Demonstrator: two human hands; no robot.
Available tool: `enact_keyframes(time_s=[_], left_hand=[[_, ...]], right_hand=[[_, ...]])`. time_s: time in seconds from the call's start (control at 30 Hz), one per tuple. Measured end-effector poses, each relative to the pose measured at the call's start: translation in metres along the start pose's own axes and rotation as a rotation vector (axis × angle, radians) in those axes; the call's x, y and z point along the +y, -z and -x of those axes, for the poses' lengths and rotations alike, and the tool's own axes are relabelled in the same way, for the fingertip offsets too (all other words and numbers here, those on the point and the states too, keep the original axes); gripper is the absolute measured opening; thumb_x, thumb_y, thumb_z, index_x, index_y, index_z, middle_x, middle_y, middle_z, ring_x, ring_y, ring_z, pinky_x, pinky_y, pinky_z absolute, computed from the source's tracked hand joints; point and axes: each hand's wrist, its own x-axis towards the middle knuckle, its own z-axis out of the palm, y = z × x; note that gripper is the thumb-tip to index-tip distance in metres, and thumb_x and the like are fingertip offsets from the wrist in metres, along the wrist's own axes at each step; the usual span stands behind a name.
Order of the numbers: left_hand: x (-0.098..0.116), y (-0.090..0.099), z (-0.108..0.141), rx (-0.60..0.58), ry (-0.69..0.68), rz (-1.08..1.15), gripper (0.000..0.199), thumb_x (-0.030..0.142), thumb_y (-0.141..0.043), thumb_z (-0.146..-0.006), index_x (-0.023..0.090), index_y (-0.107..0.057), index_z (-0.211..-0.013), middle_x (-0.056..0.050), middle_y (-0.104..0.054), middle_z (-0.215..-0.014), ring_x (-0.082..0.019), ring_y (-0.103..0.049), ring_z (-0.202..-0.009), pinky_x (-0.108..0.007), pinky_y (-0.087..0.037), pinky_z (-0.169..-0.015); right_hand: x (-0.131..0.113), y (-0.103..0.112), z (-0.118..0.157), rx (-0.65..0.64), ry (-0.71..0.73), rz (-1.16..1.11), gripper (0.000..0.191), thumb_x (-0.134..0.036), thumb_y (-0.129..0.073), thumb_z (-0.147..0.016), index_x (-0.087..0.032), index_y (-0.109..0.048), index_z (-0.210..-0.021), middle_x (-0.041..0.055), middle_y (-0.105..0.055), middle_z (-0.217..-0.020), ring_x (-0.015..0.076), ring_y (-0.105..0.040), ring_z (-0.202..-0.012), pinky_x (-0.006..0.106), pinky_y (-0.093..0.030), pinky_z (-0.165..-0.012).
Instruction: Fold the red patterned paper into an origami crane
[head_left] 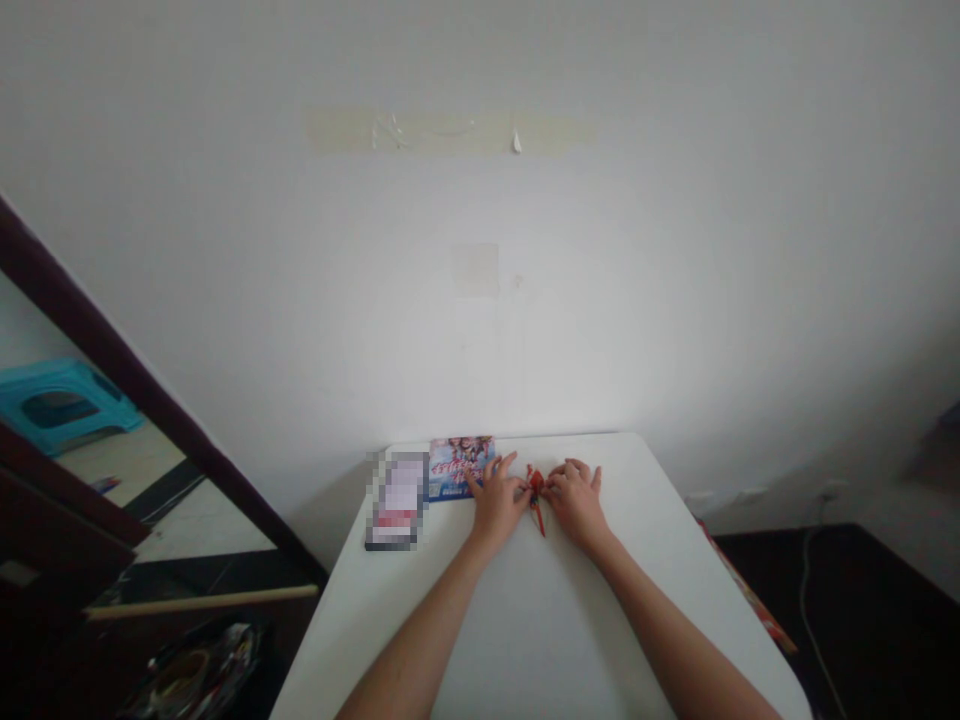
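Observation:
A small red object with dark parts and a thin red piece pointing toward me is between my hands, over the white table. My left hand pinches its left side with thumb and index finger, the other fingers spread. From the right, my right hand holds it between thumb and fingertips. The fingertips hide part of the object, so its exact shape is unclear. Just left of my left hand lies a colourful printed card, partly under the fingers.
A blurred-out phone-like device lies at the table's left edge. The wall rises behind the table. To the left are a dark-framed mirror and a round container of clutter. A cable hangs on the right.

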Motion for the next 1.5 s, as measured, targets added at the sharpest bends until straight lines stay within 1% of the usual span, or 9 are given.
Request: enact_keyframes(time_s=[0.23,0.37,0.57,0.67,0.8,0.97,1.2,1.33,1.5], left_hand=[[0.003,-0.008,0.0,0.01,0.05,-0.038,0.008,0.027,-0.067,-0.086,0.023,-0.073,-0.082,-0.005,-0.046,-0.156,-0.038,-0.033,-0.147,-0.084,-0.013,-0.11],[0.004,-0.008,0.0,0.027,0.023,-0.063,0.005,0.024,-0.07,-0.083,0.021,-0.071,-0.08,-0.006,-0.047,-0.155,-0.038,-0.032,-0.147,-0.081,-0.011,-0.113],[-0.001,-0.005,0.001,0.054,0.02,-0.014,0.009,0.024,-0.072,-0.082,0.026,-0.073,-0.091,-0.002,-0.047,-0.155,-0.037,-0.034,-0.145,-0.082,-0.013,-0.112],[-0.002,-0.002,0.0,0.025,0.029,0.016,0.003,0.027,-0.073,-0.083,0.028,-0.075,-0.084,0.002,-0.046,-0.156,-0.04,-0.031,-0.146,-0.086,-0.011,-0.108],[-0.002,0.004,-0.001,-0.001,0.031,0.04,0.006,0.03,-0.072,-0.084,0.029,-0.076,-0.079,0.004,-0.044,-0.157,-0.042,-0.028,-0.147,-0.088,-0.009,-0.106],[-0.001,0.008,-0.003,-0.009,0.02,0.036,0.009,0.03,-0.072,-0.084,0.029,-0.076,-0.076,0.005,-0.043,-0.158,-0.043,-0.027,-0.148,-0.089,-0.006,-0.105],[0.002,0.009,-0.006,0.001,0.072,0.041,0.009,0.031,-0.075,-0.081,0.029,-0.076,-0.072,0.007,-0.046,-0.156,-0.044,-0.027,-0.147,-0.09,-0.007,-0.103],[0.001,0.008,-0.006,0.0,0.069,0.034,0.0,0.031,-0.076,-0.079,0.031,-0.077,-0.079,0.006,-0.046,-0.156,-0.044,-0.025,-0.148,-0.09,-0.008,-0.103],[-0.001,0.006,-0.004,0.001,0.065,0.032,0.011,0.035,-0.078,-0.078,0.034,-0.077,-0.088,0.005,-0.045,-0.157,-0.042,-0.025,-0.148,-0.088,-0.006,-0.106]], right_hand=[[-0.006,-0.003,-0.001,-0.017,-0.014,0.062,0.021,-0.029,-0.054,-0.096,-0.023,-0.073,-0.096,0.0132,-0.063,-0.124,0.0363,-0.036,-0.139,0.076,-0.011,-0.113],[-0.008,-0.003,-0.001,-0.015,-0.018,0.069,0.02,-0.031,-0.055,-0.095,-0.023,-0.073,-0.097,0.0124,-0.063,-0.125,0.0365,-0.035,-0.14,0.077,-0.011,-0.113],[-0.006,-0.002,0.0,-0.005,-0.022,0.048,0.016,-0.031,-0.059,-0.094,-0.025,-0.074,-0.096,0.0098,-0.065,-0.123,0.0353,-0.038,-0.138,0.077,-0.013,-0.112],[-0.003,-0.002,0.001,0.003,-0.041,0.007,0.016,-0.032,-0.059,-0.094,-0.027,-0.075,-0.093,0.0078,-0.065,-0.121,0.033,-0.042,-0.132,0.077,-0.015,-0.112],[0.001,-0.005,0.0,0.016,-0.052,-0.043,0.023,-0.037,-0.056,-0.095,-0.028,-0.076,-0.092,0.0075,-0.066,-0.119,0.0314,-0.046,-0.127,0.077,-0.016,-0.111],[0.002,-0.007,-0.001,0.019,-0.053,-0.057,0.027,-0.042,-0.056,-0.095,-0.028,-0.077,-0.089,0.0086,-0.067,-0.119,0.0342,-0.044,-0.13,0.078,-0.015,-0.11],[-0.004,-0.005,-0.002,0.021,-0.08,-0.03,0.024,-0.04,-0.058,-0.094,-0.026,-0.076,-0.086,0.0091,-0.067,-0.119,0.035,-0.043,-0.132,0.079,-0.015,-0.11],[-0.003,-0.007,0.0,0.034,-0.084,-0.011,0.019,-0.038,-0.059,-0.093,-0.025,-0.074,-0.091,0.0101,-0.066,-0.118,0.0351,-0.044,-0.13,0.076,-0.018,-0.111],[-0.002,-0.009,0.001,0.065,-0.104,-0.002,0.02,-0.039,-0.061,-0.091,-0.024,-0.069,-0.101,0.0106,-0.063,-0.12,0.0348,-0.044,-0.131,0.074,-0.02,-0.112]])
